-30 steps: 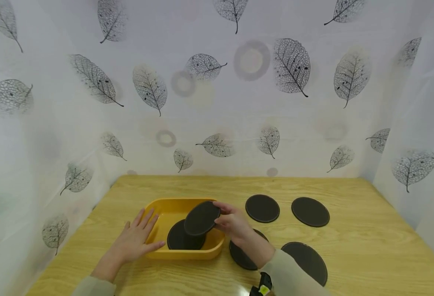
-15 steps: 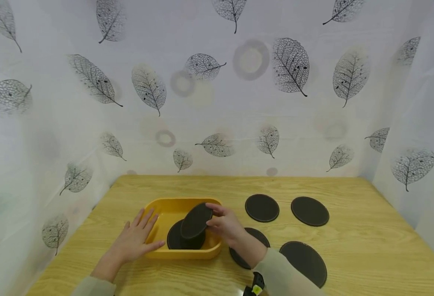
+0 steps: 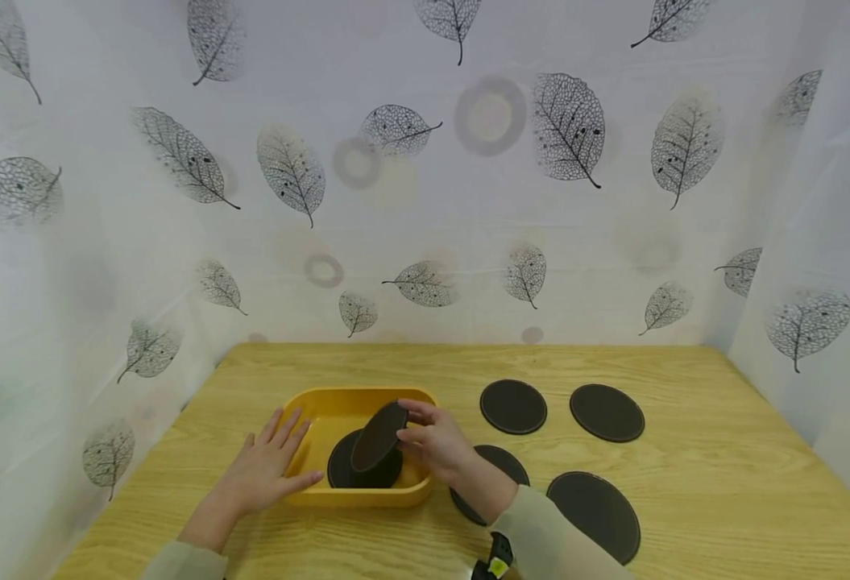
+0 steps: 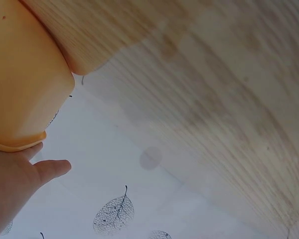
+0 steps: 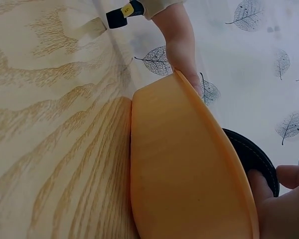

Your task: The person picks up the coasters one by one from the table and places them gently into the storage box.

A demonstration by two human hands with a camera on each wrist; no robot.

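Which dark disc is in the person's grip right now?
The tilted disc pinched at its edge by the right hand, over the yellow tray. No hand grips the others: one disc lies in the tray, four discs lie on the table.

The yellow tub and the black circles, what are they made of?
The tub looks like smooth plastic with a soft shine: its wall is one even colour, with rounded corners. The circles look like dull leather, maybe imitation: the lifted circle has a dashed line like stitching round its edge.
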